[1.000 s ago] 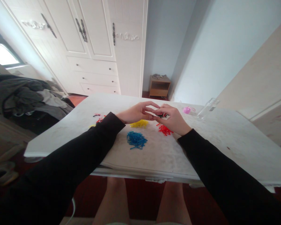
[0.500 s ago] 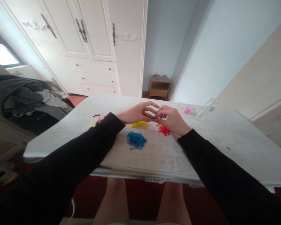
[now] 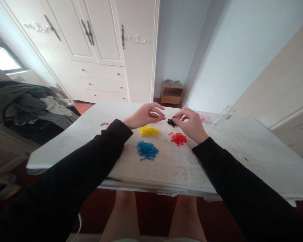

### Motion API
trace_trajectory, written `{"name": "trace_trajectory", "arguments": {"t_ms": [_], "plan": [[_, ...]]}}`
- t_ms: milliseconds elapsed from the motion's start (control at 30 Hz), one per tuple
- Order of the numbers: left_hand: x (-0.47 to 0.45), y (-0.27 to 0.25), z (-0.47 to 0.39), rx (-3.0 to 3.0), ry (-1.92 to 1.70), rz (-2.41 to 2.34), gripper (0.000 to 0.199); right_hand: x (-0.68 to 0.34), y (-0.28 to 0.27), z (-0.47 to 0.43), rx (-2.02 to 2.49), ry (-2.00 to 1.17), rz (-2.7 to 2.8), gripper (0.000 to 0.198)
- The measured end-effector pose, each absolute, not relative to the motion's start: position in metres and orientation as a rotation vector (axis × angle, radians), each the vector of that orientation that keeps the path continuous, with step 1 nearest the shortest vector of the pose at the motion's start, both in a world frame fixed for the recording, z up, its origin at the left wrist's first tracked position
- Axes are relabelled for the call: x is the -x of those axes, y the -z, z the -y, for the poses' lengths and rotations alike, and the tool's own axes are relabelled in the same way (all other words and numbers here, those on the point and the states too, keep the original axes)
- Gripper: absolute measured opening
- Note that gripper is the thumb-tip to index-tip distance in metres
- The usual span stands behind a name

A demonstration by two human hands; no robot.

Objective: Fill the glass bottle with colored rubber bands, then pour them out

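Observation:
Small rubber bands lie sorted by colour on the white table [image 3: 164, 168]: a blue pile [image 3: 147, 150], a yellow pile [image 3: 149, 131], a red pile [image 3: 178, 138] and a black pile [image 3: 170, 122]. At the black pile, my right hand [image 3: 189, 123] has thumb and fingertips pinched together, with a bit of black band showing at the tips. My left hand [image 3: 146, 115] hovers just behind the yellow pile, fingers loosely curved and apart, with nothing visible in it. A gap separates the two hands.
Behind my right hand are a pink item [image 3: 204, 118] and a clear glass bottle [image 3: 223, 117] lying tilted. A few loose bands [image 3: 104, 123] rest beyond my left sleeve. A white wardrobe [image 3: 138, 67] and a small wooden cabinet [image 3: 172, 93] stand past the table.
My hands, together at the fingertips before, have parted. The left moved slightly left; the right came to the black pile, which now shows. More of the yellow pile is uncovered.

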State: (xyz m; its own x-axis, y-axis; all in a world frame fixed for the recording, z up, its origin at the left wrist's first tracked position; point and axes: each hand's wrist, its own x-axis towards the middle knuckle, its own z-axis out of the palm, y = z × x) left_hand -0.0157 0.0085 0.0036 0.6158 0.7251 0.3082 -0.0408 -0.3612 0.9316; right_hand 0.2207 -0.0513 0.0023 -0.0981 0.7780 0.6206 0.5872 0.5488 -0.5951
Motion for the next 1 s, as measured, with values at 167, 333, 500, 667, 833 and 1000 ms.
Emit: {"name": "trace_trajectory", "arguments": {"t_ms": [167,333,500,667,833,1000], "plan": [[0.032,0.001,-0.034,-1.83,-1.234,-0.878,0.021,-0.236,-0.001,0.038,1.333,-0.245,1.592,0.006],[0.038,0.012,-0.048,-1.983,-1.159,-1.078,0.018,-0.246,0.004,0.03,1.39,-0.215,1.556,0.006],[0.04,0.017,-0.052,-2.034,-1.097,-1.163,0.019,-0.255,0.011,0.022,1.431,-0.211,1.53,0.009],[0.041,0.021,-0.053,-2.05,-1.065,-1.162,0.022,-0.26,0.016,0.018,1.459,-0.282,1.517,0.009],[0.041,0.02,-0.054,-2.1,-1.073,-1.176,0.017,-0.258,0.015,0.02,1.484,-0.276,1.523,0.008],[0.041,0.02,-0.059,-2.123,-1.141,-1.219,0.013,-0.258,0.015,0.021,1.595,-0.218,1.571,0.004]]}}
